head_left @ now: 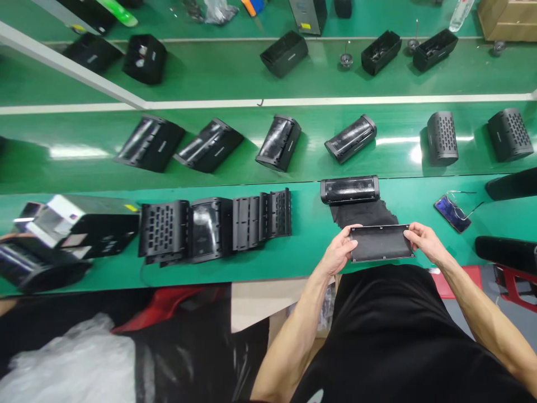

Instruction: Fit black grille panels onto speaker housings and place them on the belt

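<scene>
Between my two hands is a black rectangular panel [382, 244] with a raised rim and small tabs along its edges. My left hand [340, 249] pinches its left end, thumb on top. At the other end my right hand [423, 239] grips the right edge in the same way. The panel is held over the front edge of the green bench, close to my body. Just beyond it a black cloth [364, 214] with a ragged edge lies flat. A black speaker housing [349, 190] rests on its side at the far edge of that cloth.
Left of me stands a row of black perforated grille panels [164, 230]. Several black speakers [278, 143] sit on the green conveyor beyond the bench. A phone [452, 213] and eyeglasses [460, 212] lie at right. A white-and-black box [98, 221] is at far left.
</scene>
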`<state>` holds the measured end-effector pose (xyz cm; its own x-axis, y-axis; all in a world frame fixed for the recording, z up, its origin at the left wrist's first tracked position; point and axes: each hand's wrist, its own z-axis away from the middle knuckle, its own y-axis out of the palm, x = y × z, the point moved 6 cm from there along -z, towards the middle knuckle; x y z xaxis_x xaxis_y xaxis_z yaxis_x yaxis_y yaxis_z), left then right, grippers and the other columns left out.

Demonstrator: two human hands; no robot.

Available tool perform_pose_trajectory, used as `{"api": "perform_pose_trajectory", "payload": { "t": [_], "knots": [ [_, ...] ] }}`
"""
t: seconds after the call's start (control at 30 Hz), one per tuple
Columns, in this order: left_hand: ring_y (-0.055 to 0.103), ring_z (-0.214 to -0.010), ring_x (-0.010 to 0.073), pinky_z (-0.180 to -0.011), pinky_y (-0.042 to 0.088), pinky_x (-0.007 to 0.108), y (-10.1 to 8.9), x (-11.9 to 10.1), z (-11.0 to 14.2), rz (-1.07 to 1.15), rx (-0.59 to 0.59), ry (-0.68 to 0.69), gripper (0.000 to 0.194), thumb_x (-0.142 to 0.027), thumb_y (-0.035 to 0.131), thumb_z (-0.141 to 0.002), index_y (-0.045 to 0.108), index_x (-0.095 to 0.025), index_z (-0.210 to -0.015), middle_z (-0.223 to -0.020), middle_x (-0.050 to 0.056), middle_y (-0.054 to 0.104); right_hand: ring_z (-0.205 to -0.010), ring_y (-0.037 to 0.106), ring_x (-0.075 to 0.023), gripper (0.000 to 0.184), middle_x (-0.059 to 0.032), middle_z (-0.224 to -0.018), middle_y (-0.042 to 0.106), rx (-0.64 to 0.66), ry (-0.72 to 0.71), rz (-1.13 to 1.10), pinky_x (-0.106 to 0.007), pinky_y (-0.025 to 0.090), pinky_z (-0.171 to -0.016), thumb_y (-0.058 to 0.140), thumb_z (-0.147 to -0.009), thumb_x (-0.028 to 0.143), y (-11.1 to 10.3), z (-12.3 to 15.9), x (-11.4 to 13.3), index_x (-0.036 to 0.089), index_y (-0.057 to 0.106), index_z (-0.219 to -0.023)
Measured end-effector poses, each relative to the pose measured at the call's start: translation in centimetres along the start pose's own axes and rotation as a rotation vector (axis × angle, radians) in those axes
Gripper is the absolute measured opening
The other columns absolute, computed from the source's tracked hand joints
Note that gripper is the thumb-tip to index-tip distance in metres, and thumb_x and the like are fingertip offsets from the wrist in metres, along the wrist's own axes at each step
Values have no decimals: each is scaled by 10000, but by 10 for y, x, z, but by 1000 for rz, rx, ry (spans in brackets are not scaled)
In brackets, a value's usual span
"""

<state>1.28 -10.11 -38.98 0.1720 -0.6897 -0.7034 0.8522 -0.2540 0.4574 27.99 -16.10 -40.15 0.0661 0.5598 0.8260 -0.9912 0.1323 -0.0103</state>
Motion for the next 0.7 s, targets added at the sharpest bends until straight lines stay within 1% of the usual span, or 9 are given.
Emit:
{"api": "perform_pose_trajectory", "payload": {
  "t": [0.13,0.27,0.4,0.57,0.7],
  "knots": [
    [720,-696,187,-736,572,303,0,-1,0,-9,50,10,707,-432,946,-780,669,-183,-1381,-892,58,779,-473,463,-114,516,68,-529,538,13,24,-23,-262,365,-522,830,-726,650,1,0,-1,239,521,-750],
    [748,-753,216,-763,583,321,2,-2,1,7,82,-2,775,-444,944,-787,635,-187,-1450,-924,75,787,-470,449,-113,538,73,-533,534,14,36,-56,-259,348,-514,843,-710,669,0,0,-4,242,521,-766],
    [778,-840,250,-814,601,345,3,-4,0,9,87,-5,812,-424,955,-771,617,-194,-1472,-1029,109,805,-466,448,-114,541,77,-531,532,18,39,-74,-260,340,-517,852,-711,669,0,-1,-8,243,528,-791],
    [772,-854,242,-816,599,337,1,-4,-1,-4,87,-10,810,-433,946,-771,604,-198,-1466,-1060,114,799,-472,451,-113,545,80,-540,534,25,38,-76,-262,347,-529,852,-728,674,0,-2,-11,239,537,-820],
    [754,-844,230,-799,571,312,0,-8,3,-29,109,-10,935,-392,959,-727,553,-205,-1548,-1045,102,790,-505,456,-112,557,77,-586,530,45,45,-103,-264,374,-539,861,-723,680,1,0,-8,236,552,-856]
  ]
}}
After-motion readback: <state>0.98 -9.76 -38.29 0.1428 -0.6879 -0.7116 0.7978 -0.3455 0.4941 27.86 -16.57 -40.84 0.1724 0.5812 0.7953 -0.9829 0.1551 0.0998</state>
